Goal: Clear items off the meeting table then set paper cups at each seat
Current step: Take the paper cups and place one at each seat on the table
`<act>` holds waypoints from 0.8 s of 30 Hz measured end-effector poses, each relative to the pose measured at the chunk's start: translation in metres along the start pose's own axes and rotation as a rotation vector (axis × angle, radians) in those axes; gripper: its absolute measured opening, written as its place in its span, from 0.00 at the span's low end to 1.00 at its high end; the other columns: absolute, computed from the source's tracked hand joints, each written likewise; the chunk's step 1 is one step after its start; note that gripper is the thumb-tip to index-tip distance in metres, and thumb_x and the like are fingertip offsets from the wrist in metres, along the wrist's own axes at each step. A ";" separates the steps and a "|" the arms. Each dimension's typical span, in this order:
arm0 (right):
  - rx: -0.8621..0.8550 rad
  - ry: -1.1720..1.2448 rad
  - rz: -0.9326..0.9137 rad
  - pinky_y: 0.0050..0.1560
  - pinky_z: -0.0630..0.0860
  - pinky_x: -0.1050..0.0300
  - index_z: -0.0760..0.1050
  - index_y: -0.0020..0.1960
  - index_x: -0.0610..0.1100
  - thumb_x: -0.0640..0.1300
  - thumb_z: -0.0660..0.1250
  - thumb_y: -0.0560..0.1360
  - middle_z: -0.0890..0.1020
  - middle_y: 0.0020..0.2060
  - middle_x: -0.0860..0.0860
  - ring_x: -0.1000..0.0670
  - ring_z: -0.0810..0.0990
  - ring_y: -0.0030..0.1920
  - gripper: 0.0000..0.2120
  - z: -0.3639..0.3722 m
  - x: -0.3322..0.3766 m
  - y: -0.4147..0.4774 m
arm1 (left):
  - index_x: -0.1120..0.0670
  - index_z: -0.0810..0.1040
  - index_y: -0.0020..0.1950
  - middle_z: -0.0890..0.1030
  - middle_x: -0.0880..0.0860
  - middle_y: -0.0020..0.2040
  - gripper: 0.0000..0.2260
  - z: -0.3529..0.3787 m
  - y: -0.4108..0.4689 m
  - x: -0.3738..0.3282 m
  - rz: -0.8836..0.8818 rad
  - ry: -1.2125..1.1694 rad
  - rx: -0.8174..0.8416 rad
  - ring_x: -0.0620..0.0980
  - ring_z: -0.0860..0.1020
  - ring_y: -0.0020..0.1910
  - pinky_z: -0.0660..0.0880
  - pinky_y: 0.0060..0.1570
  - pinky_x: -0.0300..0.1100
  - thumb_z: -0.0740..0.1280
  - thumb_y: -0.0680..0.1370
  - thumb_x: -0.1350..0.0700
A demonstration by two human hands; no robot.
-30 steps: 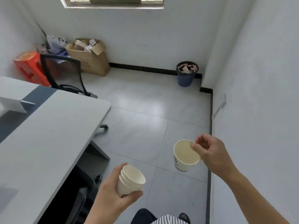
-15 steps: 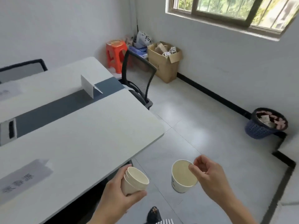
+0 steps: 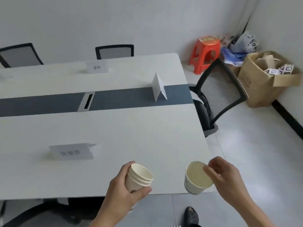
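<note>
- Left hand [image 3: 122, 190] wraps round a nested stack of paper cups [image 3: 139, 177]; fingers curl behind, thumb presses the front, the stack tilts with its mouth up and to the right; it hangs over the near edge of the meeting table [image 3: 114, 128]
- Right hand [image 3: 224, 176] pinches the rim of a single paper cup [image 3: 196, 179] between thumb and fingertips; the remaining fingers are loosely curled; this cup sits upright in the air at the table's near right corner, partly past the edge, its base not clearly resting on anything
- The two cups are apart, side by side, stack on the left, single on the right
- Just beyond the left hand, a folded name card [image 3: 72, 152] stands on the near half of the table; its writing is too blurred to read
- Further in, a dark strip [image 3: 123, 99] runs across the middle with a cable slot [image 3: 86, 102]; a white tent card [image 3: 158, 87] stands on it toward the right
- On the far half, another name card [image 3: 96, 67]
- Right end of the table: a black mesh chair [image 3: 218, 92]; two more chairs [image 3: 114, 51] at the far side
- Far right corner: an orange stool [image 3: 205, 53], a cardboard box [image 3: 262, 79], bags piled between
- Near bottom, a dark shoe [image 3: 191, 217] on the grey tile floor
</note>
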State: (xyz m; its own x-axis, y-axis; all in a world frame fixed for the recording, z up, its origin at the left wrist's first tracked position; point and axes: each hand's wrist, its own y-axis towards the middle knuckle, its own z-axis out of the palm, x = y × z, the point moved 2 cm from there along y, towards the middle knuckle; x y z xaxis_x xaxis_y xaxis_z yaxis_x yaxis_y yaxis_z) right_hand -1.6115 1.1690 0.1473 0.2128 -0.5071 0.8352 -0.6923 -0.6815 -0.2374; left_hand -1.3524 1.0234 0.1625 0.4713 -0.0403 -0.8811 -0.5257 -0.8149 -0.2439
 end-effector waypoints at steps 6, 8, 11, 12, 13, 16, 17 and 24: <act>0.255 -0.112 -0.111 0.32 0.68 0.55 0.72 0.35 0.45 0.42 0.69 0.73 0.78 0.25 0.56 0.50 0.73 0.29 0.10 0.036 0.040 0.107 | 0.40 0.71 0.61 0.79 0.36 0.52 0.36 -0.010 0.001 -0.001 -0.120 -0.078 -0.291 0.39 0.79 0.49 0.75 0.44 0.26 0.77 0.56 0.40; 0.350 -0.158 -0.175 0.32 0.68 0.55 0.72 0.35 0.46 0.43 0.69 0.74 0.78 0.26 0.53 0.49 0.73 0.30 0.10 0.061 0.065 0.131 | 0.41 0.71 0.61 0.79 0.35 0.52 0.36 -0.016 -0.009 0.009 -0.172 -0.098 -0.410 0.39 0.80 0.49 0.76 0.46 0.29 0.77 0.55 0.39; 0.450 -0.211 -0.286 0.33 0.69 0.55 0.73 0.37 0.45 0.42 0.68 0.74 0.79 0.30 0.51 0.48 0.74 0.32 0.08 0.107 0.106 0.165 | 0.40 0.71 0.58 0.79 0.34 0.52 0.35 -0.026 -0.020 0.024 -0.242 -0.123 -0.551 0.38 0.80 0.48 0.76 0.46 0.29 0.77 0.54 0.39; 0.468 -0.230 -0.326 0.33 0.69 0.55 0.73 0.37 0.45 0.43 0.68 0.74 0.79 0.31 0.50 0.48 0.75 0.33 0.08 0.126 0.120 0.176 | 0.40 0.71 0.58 0.79 0.34 0.52 0.34 -0.030 -0.021 0.028 -0.258 -0.140 -0.587 0.38 0.81 0.47 0.76 0.44 0.27 0.76 0.54 0.39; 0.479 -0.249 -0.362 0.33 0.69 0.55 0.73 0.37 0.45 0.43 0.67 0.74 0.79 0.32 0.51 0.48 0.75 0.33 0.08 0.146 0.133 0.186 | 0.40 0.71 0.58 0.79 0.34 0.51 0.34 -0.035 -0.021 0.034 -0.276 -0.160 -0.622 0.38 0.81 0.47 0.75 0.43 0.27 0.76 0.54 0.39; 0.503 -0.280 -0.416 0.35 0.71 0.54 0.74 0.40 0.44 0.45 0.67 0.74 0.79 0.34 0.50 0.45 0.77 0.36 0.06 0.213 0.171 0.213 | 0.39 0.70 0.59 0.79 0.34 0.51 0.33 -0.053 -0.010 0.047 -0.307 -0.204 -0.676 0.39 0.81 0.47 0.76 0.43 0.30 0.78 0.57 0.40; 0.509 -0.280 -0.416 0.36 0.71 0.53 0.74 0.41 0.43 0.45 0.66 0.74 0.80 0.35 0.50 0.45 0.77 0.37 0.06 0.234 0.183 0.221 | 0.38 0.70 0.59 0.80 0.36 0.50 0.33 -0.061 -0.004 0.052 -0.314 -0.219 -0.687 0.38 0.81 0.46 0.76 0.42 0.30 0.79 0.58 0.41; 0.517 -0.348 -0.402 0.34 0.71 0.54 0.71 0.47 0.44 0.46 0.61 0.74 0.83 0.41 0.46 0.43 0.80 0.44 0.05 0.386 0.249 0.264 | 0.41 0.70 0.60 0.80 0.44 0.49 0.34 -0.125 0.054 0.089 -0.342 -0.247 -0.735 0.41 0.79 0.47 0.78 0.45 0.37 0.74 0.56 0.38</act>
State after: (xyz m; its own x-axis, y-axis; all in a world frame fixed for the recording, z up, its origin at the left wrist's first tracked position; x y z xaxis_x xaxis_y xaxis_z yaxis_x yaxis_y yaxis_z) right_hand -1.4749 0.6595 0.1014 0.6474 -0.2455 0.7216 -0.1202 -0.9677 -0.2214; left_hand -1.2501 0.9037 0.1217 0.3077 0.3343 -0.8908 0.2523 -0.9314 -0.2624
